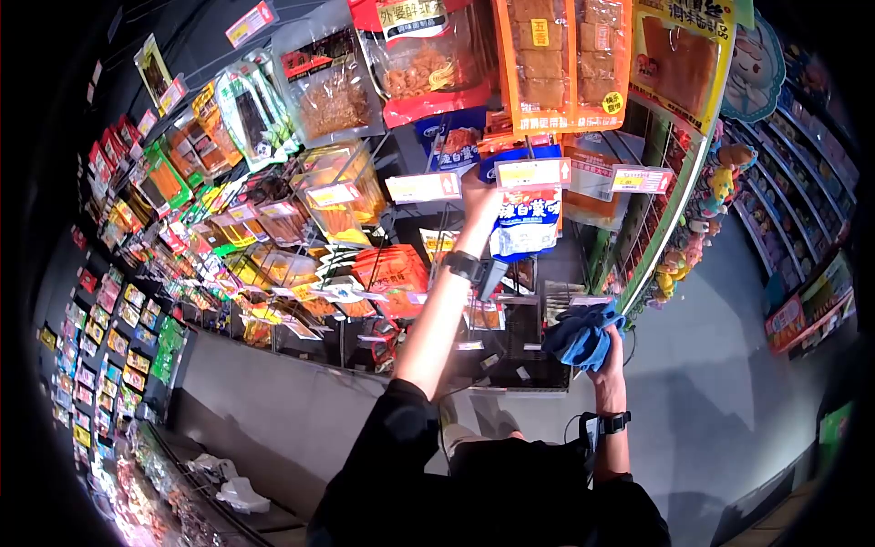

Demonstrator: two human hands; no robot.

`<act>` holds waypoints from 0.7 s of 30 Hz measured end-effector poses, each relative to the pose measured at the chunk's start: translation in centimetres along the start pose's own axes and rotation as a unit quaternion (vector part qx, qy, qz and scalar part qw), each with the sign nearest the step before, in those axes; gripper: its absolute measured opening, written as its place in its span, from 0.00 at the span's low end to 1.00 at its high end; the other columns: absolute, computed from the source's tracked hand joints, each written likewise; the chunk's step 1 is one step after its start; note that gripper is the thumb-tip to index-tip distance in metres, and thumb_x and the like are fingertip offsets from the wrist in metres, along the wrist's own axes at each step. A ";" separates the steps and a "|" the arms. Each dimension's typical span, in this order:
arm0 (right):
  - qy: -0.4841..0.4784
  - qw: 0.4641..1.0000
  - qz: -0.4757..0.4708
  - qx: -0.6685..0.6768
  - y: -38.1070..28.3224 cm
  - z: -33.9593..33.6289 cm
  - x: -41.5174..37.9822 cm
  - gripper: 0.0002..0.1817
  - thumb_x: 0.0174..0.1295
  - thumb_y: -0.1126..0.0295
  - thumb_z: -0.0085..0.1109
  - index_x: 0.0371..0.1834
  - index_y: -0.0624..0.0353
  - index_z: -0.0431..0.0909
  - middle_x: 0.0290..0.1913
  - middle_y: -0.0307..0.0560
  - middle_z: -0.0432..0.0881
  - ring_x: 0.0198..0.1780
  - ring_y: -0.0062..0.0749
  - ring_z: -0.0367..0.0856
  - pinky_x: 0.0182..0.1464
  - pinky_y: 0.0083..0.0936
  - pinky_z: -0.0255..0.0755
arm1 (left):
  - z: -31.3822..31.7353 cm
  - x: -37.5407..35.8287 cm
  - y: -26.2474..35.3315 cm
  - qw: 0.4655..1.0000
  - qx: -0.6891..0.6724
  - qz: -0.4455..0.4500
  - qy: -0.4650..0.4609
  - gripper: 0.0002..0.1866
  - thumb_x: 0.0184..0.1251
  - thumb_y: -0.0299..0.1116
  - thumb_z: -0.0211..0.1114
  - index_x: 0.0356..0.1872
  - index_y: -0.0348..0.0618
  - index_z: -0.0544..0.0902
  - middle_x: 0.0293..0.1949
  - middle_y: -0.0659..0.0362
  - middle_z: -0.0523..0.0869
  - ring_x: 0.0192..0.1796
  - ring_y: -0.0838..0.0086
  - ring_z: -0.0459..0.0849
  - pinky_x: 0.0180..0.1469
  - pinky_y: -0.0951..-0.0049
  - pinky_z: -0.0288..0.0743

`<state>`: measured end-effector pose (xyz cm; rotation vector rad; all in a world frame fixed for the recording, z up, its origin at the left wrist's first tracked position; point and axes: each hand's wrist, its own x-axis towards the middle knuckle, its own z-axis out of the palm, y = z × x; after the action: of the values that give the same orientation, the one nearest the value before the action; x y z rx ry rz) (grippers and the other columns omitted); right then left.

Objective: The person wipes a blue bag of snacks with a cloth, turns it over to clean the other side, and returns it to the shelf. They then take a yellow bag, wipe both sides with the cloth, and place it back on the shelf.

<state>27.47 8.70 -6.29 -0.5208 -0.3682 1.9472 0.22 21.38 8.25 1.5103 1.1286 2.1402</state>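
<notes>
My left hand reaches up into the hanging snack packs, right beside a blue-and-white snack packet. Its fingers are mostly hidden among the packs and price tags. Another blue packet hangs just above and left of that hand. Lower right, my right hand is closed around a crumpled blue cloth, held near the rack's end. Both wrists wear dark bands.
Overhead hang an orange twin pack and a red-and-clear pack. Price tags stick out on hooks. Plush toys line the rack's right edge, beside a grey-floored aisle. White plastic bags lie lower left.
</notes>
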 end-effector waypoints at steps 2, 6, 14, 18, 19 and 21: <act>-0.020 1.000 -0.008 0.003 -0.3 -1.7 0.0 0.14 0.60 0.61 0.52 0.44 0.57 0.73 0.39 0.42 0.80 0.39 0.35 0.79 0.44 0.29 0.75 | -2.1 -0.2 -2.1 0.995 -0.066 -0.004 -0.070 0.22 0.58 0.36 0.65 0.50 0.34 0.75 0.45 0.54 0.81 0.44 0.72 0.79 0.50 0.74 0.71; -0.015 0.999 -0.034 0.007 -1.3 -3.9 -0.9 0.16 0.60 0.61 0.51 0.46 0.59 0.72 0.42 0.45 0.79 0.42 0.36 0.79 0.47 0.30 0.74 | -8.4 0.1 -9.3 0.982 -0.135 -0.057 0.118 0.16 0.66 0.42 0.53 0.45 0.40 0.75 0.38 0.56 0.82 0.37 0.71 0.81 0.31 0.73 0.76; -0.003 1.000 -0.013 0.013 -2.3 -5.7 -3.5 0.21 0.59 0.61 0.49 0.51 0.64 0.70 0.46 0.49 0.78 0.45 0.38 0.78 0.51 0.31 0.73 | -12.0 5.9 -11.3 0.947 0.235 -0.183 0.123 0.15 0.65 0.36 0.55 0.49 0.39 0.75 0.38 0.56 0.82 0.39 0.69 0.82 0.40 0.72 0.77; 0.033 0.999 0.000 0.017 -2.1 -7.5 -4.2 0.17 0.58 0.63 0.52 0.48 0.61 0.71 0.42 0.44 0.79 0.41 0.35 0.78 0.48 0.29 0.74 | -11.0 7.4 -11.2 0.952 0.165 -0.240 0.091 0.16 0.64 0.36 0.55 0.49 0.39 0.75 0.39 0.56 0.83 0.41 0.68 0.82 0.42 0.71 0.76; 0.048 0.999 0.010 0.022 -1.9 -6.8 -4.8 0.17 0.57 0.64 0.53 0.47 0.61 0.72 0.41 0.43 0.79 0.40 0.34 0.78 0.47 0.28 0.74 | -10.7 7.3 -11.2 0.954 0.143 -0.248 0.086 0.16 0.64 0.36 0.55 0.49 0.39 0.75 0.39 0.56 0.83 0.41 0.68 0.82 0.43 0.71 0.76; 0.068 0.998 0.012 0.008 -1.7 -6.3 -5.3 0.17 0.57 0.60 0.54 0.44 0.61 0.73 0.38 0.45 0.80 0.38 0.35 0.80 0.44 0.29 0.76 | -10.0 6.6 -10.8 0.959 0.090 -0.255 0.083 0.16 0.63 0.35 0.55 0.49 0.39 0.75 0.39 0.56 0.83 0.42 0.68 0.82 0.44 0.71 0.76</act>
<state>33.97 4.75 -9.84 -0.6452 -0.2611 1.9243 -13.54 28.18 3.32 0.9650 1.6036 1.8624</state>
